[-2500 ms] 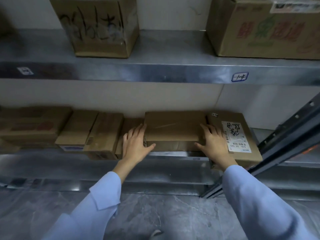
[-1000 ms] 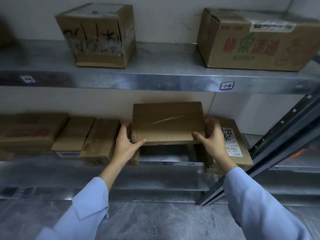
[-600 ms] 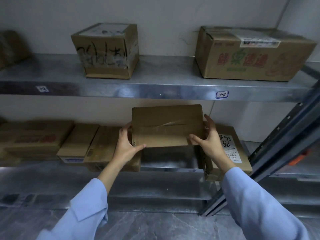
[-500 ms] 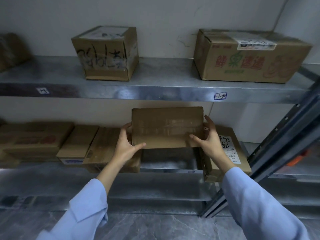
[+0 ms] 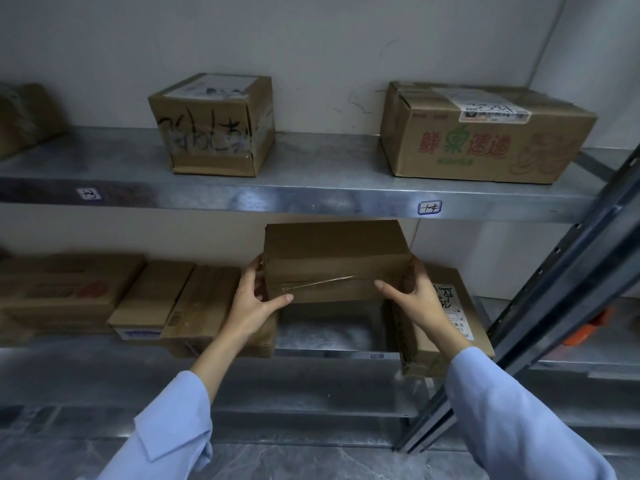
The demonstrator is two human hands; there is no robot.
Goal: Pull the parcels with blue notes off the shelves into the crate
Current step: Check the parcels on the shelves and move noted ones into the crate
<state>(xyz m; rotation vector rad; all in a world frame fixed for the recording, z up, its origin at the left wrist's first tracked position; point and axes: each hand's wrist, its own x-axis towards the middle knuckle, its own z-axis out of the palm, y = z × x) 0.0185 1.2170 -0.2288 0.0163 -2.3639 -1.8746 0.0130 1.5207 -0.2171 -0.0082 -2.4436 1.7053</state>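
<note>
Gripping plain box (image 5: 332, 258) by its ends with left hand (image 5: 254, 301) and right hand (image 5: 417, 299), above lower-shelf gap. Flanked by white-labelled parcel (image 5: 450, 317) at 3 o'clock, shelf lip (image 5: 311, 202) at 12. Handwritten tag (image 5: 429, 207) at 1, illegible.

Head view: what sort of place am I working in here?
Probably a parcel storeroom: grey metal shelving with small handwritten white tags on its edge, taped brown cardboard boxes bearing white shipping labels, and a plain brown cardboard parcel gripped by the left hand and right hand.

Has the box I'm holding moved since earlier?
Yes. The plain box rose off the lower shelf, leaving a gap beside the labelled parcel.
</note>
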